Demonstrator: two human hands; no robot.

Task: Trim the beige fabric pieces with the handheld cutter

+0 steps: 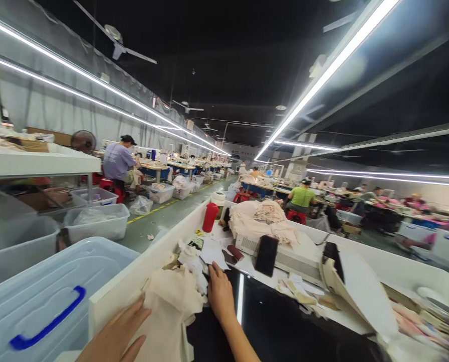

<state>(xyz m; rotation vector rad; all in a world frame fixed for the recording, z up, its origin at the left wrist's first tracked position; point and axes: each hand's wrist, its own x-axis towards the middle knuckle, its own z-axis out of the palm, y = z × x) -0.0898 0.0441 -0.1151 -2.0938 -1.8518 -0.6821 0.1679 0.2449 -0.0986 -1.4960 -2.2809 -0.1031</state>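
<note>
My left hand [121, 329] is over the left side of the worktable, its fingers stretched out and apart, beside a heap of cream fabric [172, 301]. I cannot tell whether its fingertips rest on the cloth. On the right edge of that heap, my right hand [220, 294] lies with fingers extended over the glossy black tabletop [285, 322]. Its fingertips are near white paper sheets [213, 253] and a crumpled white piece [192, 264]. Neither hand grips anything visible.
A white side panel [134, 281] borders the table on the left, with a blue-lidded bin [59, 291] beyond it. Further back stand a red bottle [210, 217], a dark phone-like slab [266, 255] and a fabric pile [269, 213]. Other people sit at sewing tables.
</note>
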